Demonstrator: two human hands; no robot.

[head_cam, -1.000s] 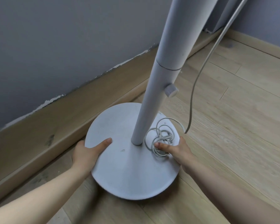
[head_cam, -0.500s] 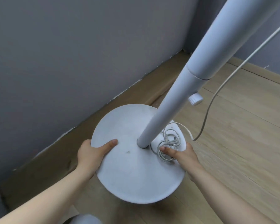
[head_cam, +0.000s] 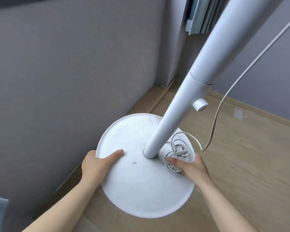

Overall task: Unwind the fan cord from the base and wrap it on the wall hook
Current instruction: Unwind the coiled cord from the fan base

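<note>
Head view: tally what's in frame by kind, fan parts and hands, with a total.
Fan base: 1
Fan pole: 1
Height knob: 1
Cord, bundled on the base: 1
Hands: 2, left hand and right hand
Total: 6

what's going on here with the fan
A person grips a white fan's round base with both hands. The left hand holds its rim by the wall; the right hand holds the opposite rim, thumb on the bundled cord beside the pole. The cord is still coiled.
</note>
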